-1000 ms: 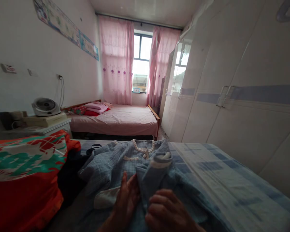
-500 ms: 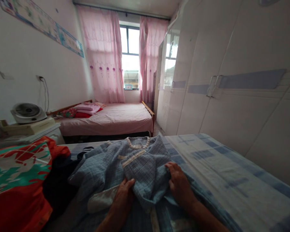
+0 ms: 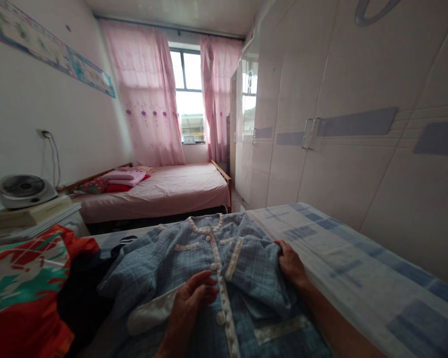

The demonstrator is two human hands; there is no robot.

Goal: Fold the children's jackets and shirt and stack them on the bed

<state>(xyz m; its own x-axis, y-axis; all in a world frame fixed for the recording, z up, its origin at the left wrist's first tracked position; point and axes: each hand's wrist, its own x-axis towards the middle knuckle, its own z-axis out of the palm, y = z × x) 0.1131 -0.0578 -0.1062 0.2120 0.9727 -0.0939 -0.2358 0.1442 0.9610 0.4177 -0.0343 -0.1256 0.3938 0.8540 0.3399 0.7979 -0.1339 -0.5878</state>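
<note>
A blue checked jacket (image 3: pixel 160 268) lies spread front up on the bed, with white braided trim at the neckline, pockets and front edge and round white buttons down the middle. Its right-hand sleeve is folded inward across the chest, cuff trim toward the buttons. My left hand (image 3: pixel 194 296) hovers over the jacket's middle beside the button line, fingers loosely bent and apart, holding nothing. At the outer edge of the folded sleeve, my right hand (image 3: pixel 291 263) has its fingers closed on the cloth. A pale, whitish piece (image 3: pixel 151 313) shows beside my left wrist.
An orange garment with a green and white print (image 3: pixel 26 283) and dark clothing (image 3: pixel 85 283) lie at the left. The bed's blue and white sheet (image 3: pixel 343 258) extends right, toward white wardrobes (image 3: pixel 291 169). Behind stand a pink bed (image 3: pixel 171 189) and a small fan (image 3: pixel 24 190).
My left hand has let go of the sleeve cloth. The sleeve now lies flatter, uncovering the buttons and a lower pocket. My right hand has shifted to the sleeve's outer edge; the view has turned right.
</note>
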